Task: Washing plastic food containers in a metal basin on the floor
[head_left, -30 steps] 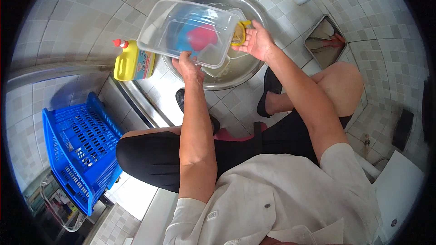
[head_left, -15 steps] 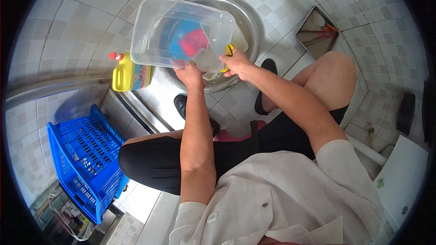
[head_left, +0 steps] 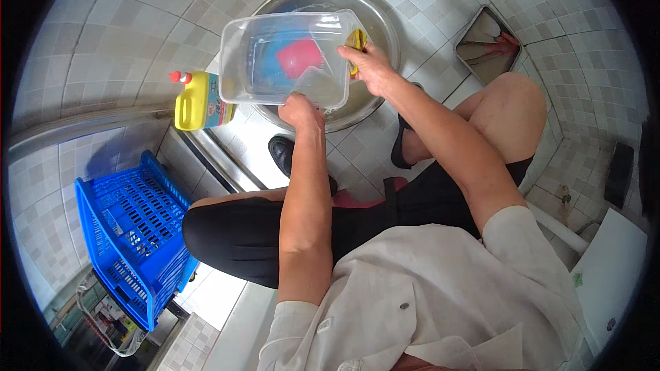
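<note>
My left hand (head_left: 302, 111) grips the near edge of a clear plastic box (head_left: 240, 89), holding it over a wide metal basin (head_left: 382, 22). A yellow sponge (head_left: 357, 40), darker on one face, is pinched in my right hand (head_left: 371, 67) at the box's right end. Through the clear plastic show a pink piece (head_left: 300, 59) and something blue (head_left: 273, 62), both seemingly down in the basin. Other clear plastic pieces are also there, but their outlines are hard to separate from the box.
A yellow jug with a red cap (head_left: 196, 104) stands left of the basin. Nearer on the left is a blue plastic crate (head_left: 137, 227). A tray (head_left: 487, 45) holding red-handled items lies at the right. My shoe (head_left: 280, 154) is close to the basin's near side.
The box has tilted and shifted slightly right and down in the picture. My right hand has moved up along its right end with the sponge. My left hand keeps its grip.
</note>
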The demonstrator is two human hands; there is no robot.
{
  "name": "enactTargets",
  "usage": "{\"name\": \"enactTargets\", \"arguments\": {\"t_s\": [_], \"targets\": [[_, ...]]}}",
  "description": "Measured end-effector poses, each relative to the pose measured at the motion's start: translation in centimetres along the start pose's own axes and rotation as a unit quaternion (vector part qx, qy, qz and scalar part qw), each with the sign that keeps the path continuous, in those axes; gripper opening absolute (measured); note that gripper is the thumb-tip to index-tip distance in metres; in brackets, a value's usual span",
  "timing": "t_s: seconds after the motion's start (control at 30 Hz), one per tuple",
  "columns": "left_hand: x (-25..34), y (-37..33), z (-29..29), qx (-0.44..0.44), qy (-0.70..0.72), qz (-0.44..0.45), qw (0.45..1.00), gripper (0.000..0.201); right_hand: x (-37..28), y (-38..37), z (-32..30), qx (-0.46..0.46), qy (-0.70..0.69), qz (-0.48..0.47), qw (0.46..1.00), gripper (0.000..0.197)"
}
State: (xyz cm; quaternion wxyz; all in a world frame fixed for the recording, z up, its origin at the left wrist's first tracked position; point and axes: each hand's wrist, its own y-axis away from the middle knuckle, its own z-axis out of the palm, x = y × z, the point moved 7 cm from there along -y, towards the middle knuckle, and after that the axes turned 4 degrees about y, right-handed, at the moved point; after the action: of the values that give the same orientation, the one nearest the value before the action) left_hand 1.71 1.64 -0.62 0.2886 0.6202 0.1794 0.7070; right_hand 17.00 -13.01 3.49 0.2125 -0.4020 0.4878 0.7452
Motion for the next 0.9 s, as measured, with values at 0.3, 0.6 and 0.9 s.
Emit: {"name": "enactTargets", "arguments": {"t_s": [0.3,0.6,0.9], "targets": [[1.6,1.1,1.1,0.050,0.083,-0.034,0.995,0.013,-1.7,1.2,0.7,-0.163,-0.203,0.006,0.966,0.028],[-0.1,3.3,3.1,-0.009,0.121,-0.125,0.985,0.008,-4.5,0.3,-0.9,-0.097,-0.215,-0.045,0.971,0.026],[-2.2,1.9,2.0,-0.021,0.071,-0.160,0.984,0.006,-5.5,2.2,-0.3,-0.037,0.082,-0.093,0.992,0.016]]}}
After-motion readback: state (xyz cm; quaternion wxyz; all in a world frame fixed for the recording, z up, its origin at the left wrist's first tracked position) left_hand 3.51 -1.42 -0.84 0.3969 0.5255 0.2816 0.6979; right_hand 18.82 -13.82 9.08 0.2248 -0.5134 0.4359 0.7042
